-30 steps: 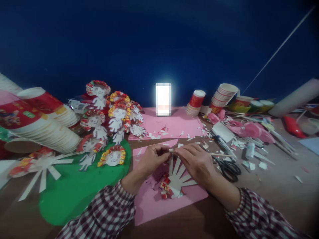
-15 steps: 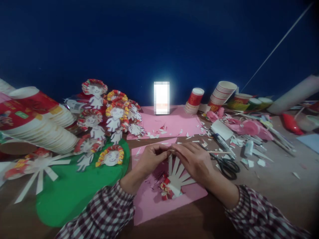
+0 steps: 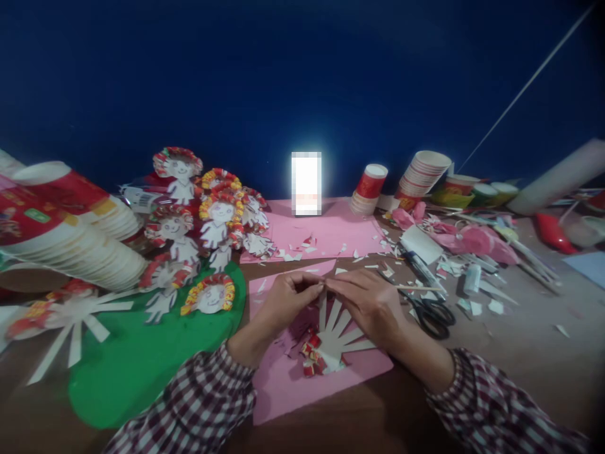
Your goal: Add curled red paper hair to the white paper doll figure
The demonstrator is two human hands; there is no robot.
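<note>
Left hand (image 3: 282, 304) and right hand (image 3: 375, 306) still pinching a strip of fringed paper cutout (image 3: 332, 342), barcode label (image 3: 144, 199) leftward, cup lettering (image 3: 371, 185) unreadable

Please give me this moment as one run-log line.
left hand: pinching strip of cut paper cup | right hand: fingertips at same strip's end | beneath: pink sheet | right: black-handled scissors | left: green sheet

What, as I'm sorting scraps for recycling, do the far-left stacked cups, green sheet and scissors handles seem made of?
Stacked cups: probably coated paper, given red print and thin pale rims. Green sheet: flat, matte, evenly coloured; card or foam. Scissors handles: likely plastic; smooth, black, faintly shiny.
</note>
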